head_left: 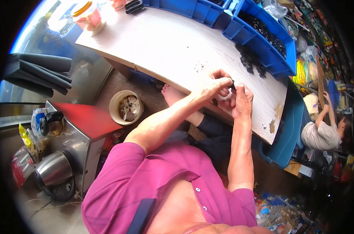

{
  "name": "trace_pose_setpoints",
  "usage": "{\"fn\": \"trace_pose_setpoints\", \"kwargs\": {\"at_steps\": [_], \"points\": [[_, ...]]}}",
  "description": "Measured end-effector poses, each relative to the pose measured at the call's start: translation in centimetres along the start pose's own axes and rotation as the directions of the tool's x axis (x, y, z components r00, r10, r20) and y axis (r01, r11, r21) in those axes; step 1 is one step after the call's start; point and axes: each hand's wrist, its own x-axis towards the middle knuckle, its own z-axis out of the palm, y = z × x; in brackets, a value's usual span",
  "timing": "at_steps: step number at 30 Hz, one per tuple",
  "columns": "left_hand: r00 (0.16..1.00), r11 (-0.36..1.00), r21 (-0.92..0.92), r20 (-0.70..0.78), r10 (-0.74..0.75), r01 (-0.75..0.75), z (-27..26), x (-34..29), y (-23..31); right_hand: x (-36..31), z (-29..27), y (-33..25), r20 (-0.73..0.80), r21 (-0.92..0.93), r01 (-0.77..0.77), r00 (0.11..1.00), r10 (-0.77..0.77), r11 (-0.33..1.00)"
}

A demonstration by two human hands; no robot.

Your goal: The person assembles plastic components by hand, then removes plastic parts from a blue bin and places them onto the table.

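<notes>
My left hand (217, 84) and my right hand (241, 102) meet over the near edge of a pale table (173, 46). Both are closed, pinching a small black piece (232, 84) between the fingertips; its exact kind is too small to make out. Just beyond my hands, a loose heap of small black parts (249, 60) lies on the tabletop. Beside that heap stands a blue plastic bin (259, 52) holding many more black parts.
Another blue bin (196, 11) stands at the table's far edge, a jar (87, 17) at its far left. A teal tub (282, 132) sits by the right end. A waste bucket (114, 109) and a steel kettle (56, 167) are on the left. Another person (321, 132) works at far right.
</notes>
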Motion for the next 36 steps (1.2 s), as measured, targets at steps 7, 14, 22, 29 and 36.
{"fn": "trace_pose_setpoints", "kwargs": {"at_steps": [7,14,22,29,36], "points": [[0.996,0.999,0.036,0.085,-0.023,0.02,0.1,-0.5,0.6,0.1,0.7,0.7,-0.117,-0.02,0.119,0.986,-0.121,0.993],[0.378,-0.04,0.942,0.172,0.91,-0.332,-12.7,7.1,12.3,-0.8,-0.2,-0.2,-0.096,0.14,0.062,0.994,-0.049,0.988],[0.567,-0.461,0.821,0.214,0.795,0.337,-28.7,13.4,23.9,-0.3,-0.6,0.0,-0.053,0.138,0.043,0.998,-0.036,0.989],[0.643,-0.428,0.891,0.241,0.727,0.15,-27.8,12.1,20.4,-0.2,-0.3,-0.2,-0.042,0.045,0.027,0.999,-0.025,0.999],[0.695,-0.529,0.839,0.457,0.555,-0.129,-21.1,7.0,15.4,0.6,-0.2,-0.4,-0.092,0.178,0.01,0.996,0.006,0.984]]}}
